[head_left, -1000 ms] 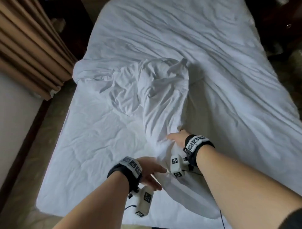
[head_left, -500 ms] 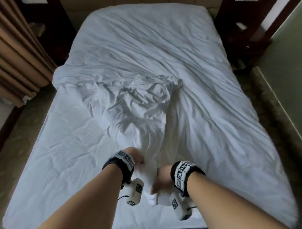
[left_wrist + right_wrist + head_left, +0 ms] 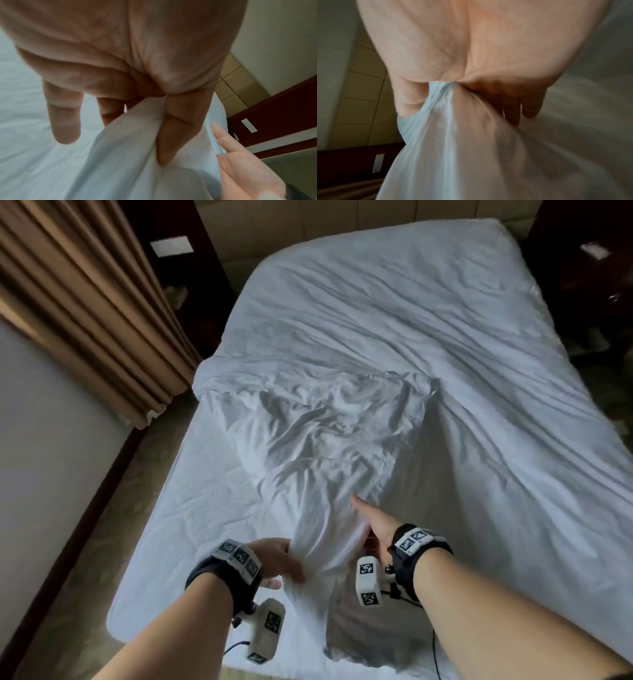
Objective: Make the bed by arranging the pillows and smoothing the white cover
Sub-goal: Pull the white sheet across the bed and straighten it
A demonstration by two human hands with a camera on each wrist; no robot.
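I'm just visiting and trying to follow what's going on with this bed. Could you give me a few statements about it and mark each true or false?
1. Both hands grip the white cover. True: the left hand and the right hand each hold a bunch of it.
2. Pillows lie at the head of the bed. False: none are in view.
3. The cover lies flat and smooth. False: it is crumpled mid-bed.
4. A brown curtain hangs left of the bed. True.
5. The wrists are bare. False: both wear black straps.
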